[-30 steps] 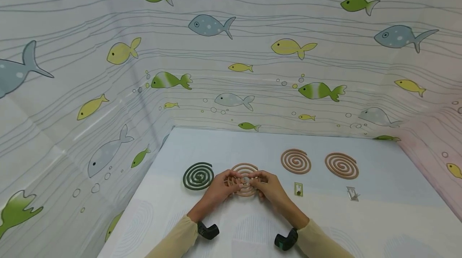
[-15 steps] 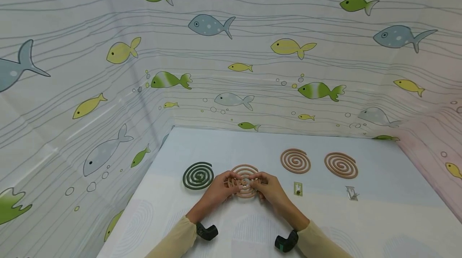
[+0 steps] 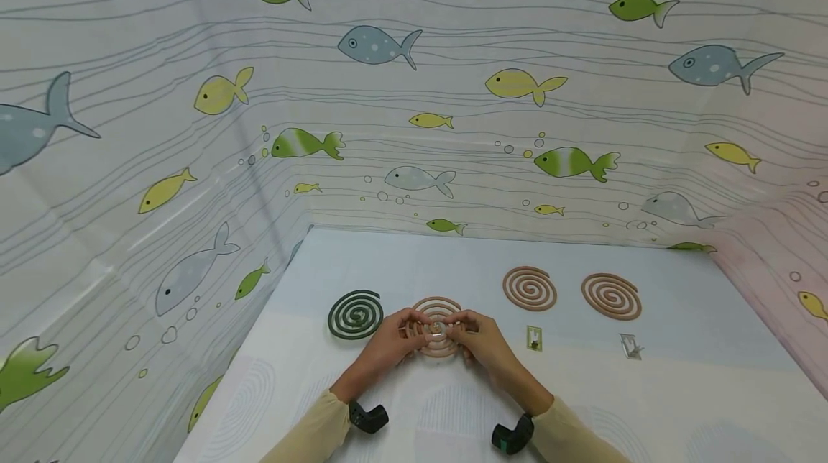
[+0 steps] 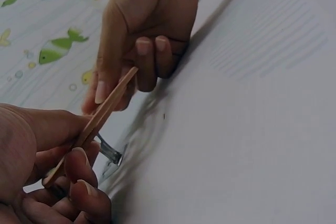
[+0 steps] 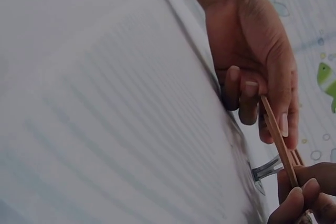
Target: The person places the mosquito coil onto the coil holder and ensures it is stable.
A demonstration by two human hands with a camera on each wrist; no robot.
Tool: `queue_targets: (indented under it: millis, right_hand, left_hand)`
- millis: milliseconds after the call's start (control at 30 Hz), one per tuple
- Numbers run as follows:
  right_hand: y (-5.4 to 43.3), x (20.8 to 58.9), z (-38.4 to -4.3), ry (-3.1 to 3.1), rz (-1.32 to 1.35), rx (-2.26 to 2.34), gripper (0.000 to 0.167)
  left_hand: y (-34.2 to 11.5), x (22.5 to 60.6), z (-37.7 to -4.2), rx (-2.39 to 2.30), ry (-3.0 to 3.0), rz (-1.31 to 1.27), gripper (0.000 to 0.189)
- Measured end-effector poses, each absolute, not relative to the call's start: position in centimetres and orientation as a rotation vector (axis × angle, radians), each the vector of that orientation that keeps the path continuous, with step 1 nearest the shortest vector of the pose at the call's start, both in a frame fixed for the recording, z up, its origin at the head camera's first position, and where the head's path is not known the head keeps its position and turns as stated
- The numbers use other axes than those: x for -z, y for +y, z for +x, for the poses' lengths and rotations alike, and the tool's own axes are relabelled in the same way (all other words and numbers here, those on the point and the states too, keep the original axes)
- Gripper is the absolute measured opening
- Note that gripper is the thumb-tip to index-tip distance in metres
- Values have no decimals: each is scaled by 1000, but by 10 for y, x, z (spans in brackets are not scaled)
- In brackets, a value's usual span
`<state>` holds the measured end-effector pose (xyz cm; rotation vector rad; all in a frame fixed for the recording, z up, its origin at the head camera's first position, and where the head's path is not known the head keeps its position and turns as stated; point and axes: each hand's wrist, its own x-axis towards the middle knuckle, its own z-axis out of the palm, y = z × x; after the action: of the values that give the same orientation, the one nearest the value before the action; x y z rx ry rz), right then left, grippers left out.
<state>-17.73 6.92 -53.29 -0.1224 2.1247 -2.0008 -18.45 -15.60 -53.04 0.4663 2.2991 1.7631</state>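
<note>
In the head view my left hand (image 3: 388,341) and right hand (image 3: 481,341) pinch opposite sides of a brown mosquito coil (image 3: 438,303). Seen edge-on in the left wrist view, the coil (image 4: 111,99) is tilted between my left hand (image 4: 47,156) and right hand (image 4: 152,19). A small metal coil stand (image 4: 110,153) rests on the table beneath it, its upright strip reaching up toward the coil. The right wrist view also has this stand (image 5: 265,170) under the coil (image 5: 278,137). Whether the stand's tip touches the coil, I cannot tell.
A dark green mosquito coil (image 3: 356,315) lies left of my hands. Two more brown coils, one nearer (image 3: 530,289) and one farther right (image 3: 611,297), lie on the white table (image 3: 414,254). Before them are a yellowish metal stand (image 3: 534,338) and a silver stand (image 3: 631,347). Fish-patterned sheets enclose the table.
Both hands have shifted slightly left and toward the person with the brown coil still pinched. The other coils and stands have stayed in place.
</note>
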Motion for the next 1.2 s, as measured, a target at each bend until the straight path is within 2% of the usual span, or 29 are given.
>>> queue_targets:
  millis: [833, 1200]
  right_hand:
    - [62, 532, -186, 2105, -129, 2034, 24]
    - [61, 532, -187, 2083, -97, 2048, 28]
  left_hand:
    - [-159, 530, -192, -1792, 2347, 433, 28]
    - [-158, 530, -192, -1790, 2349, 412, 28]
